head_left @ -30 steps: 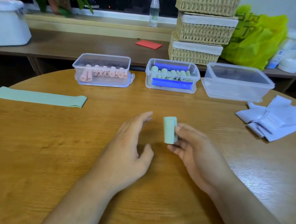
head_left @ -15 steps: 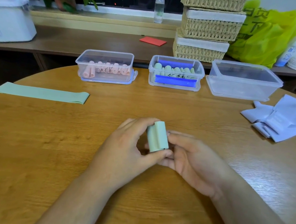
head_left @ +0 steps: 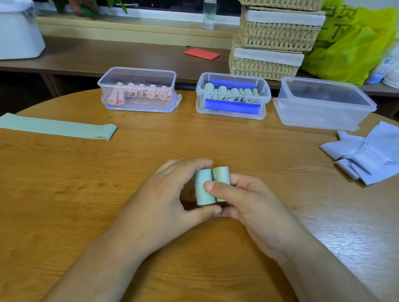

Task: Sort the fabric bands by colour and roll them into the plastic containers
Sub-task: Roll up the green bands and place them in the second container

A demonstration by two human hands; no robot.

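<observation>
A rolled green band [head_left: 205,188] stands upright just above the middle of the round wooden table [head_left: 65,198]. My left hand [head_left: 163,201] curls round its left side, index finger on top and thumb at the bottom. My right hand [head_left: 254,208] pinches it from the right, thumb across its front. A flat green band [head_left: 53,126] lies at the left. Pale lilac bands [head_left: 378,152] lie in a heap at the right. The left container [head_left: 138,90] holds pink rolls, the middle container [head_left: 232,96] holds green rolls, the right container [head_left: 324,103] looks empty.
Behind the table runs a low wooden shelf with stacked wicker baskets [head_left: 272,33], a water bottle [head_left: 210,5], a red card [head_left: 202,53], a yellow-green bag [head_left: 352,41] and a white box [head_left: 9,30].
One second ago only my right hand held the roll and my left hand hung open beside it. My left hand has closed round the roll, and both hands grip it now.
</observation>
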